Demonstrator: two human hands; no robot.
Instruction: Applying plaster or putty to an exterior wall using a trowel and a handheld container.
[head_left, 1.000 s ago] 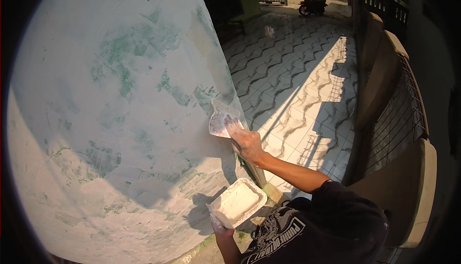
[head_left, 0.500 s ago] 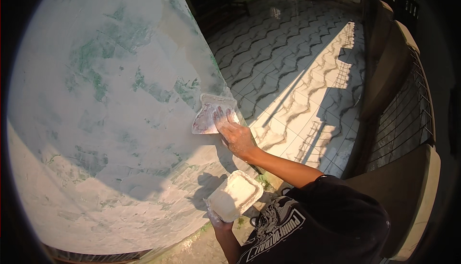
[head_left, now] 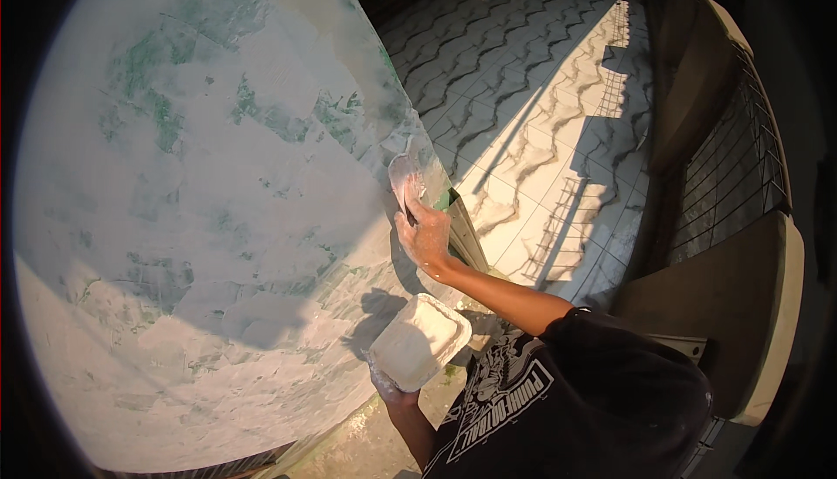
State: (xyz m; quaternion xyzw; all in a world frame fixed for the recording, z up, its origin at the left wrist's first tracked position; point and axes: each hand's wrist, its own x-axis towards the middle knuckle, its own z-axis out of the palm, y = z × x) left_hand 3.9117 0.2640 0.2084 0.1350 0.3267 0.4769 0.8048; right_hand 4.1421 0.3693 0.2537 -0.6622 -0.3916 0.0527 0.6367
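Observation:
My right hand (head_left: 425,237) grips a broad putty scraper (head_left: 404,174), its blade coated white and turned nearly edge-on. The blade rests against the wall (head_left: 261,200), close to its right edge. White filler covers the wall in patches, with green showing through. Lower down, my left hand (head_left: 394,387) supports a white rectangular tub (head_left: 417,339) from beneath, tilted beside the wall. Pale putty lies inside the tub and crusts its rim. Some fingers of the left hand are hidden behind the tub.
Beyond the wall's edge spreads a tiled floor (head_left: 514,87) with dark wavy veins and a strip of sunlight. On the right runs a low curved wall (head_left: 706,322) with metal bars (head_left: 732,156). Shadows of my arms and the tub fall on the lower wall.
My right hand has turned the scraper from showing its broad face to nearly edge-on. The blade has shifted slightly toward the wall's right edge. The whole view has tilted downward; the tub stays held.

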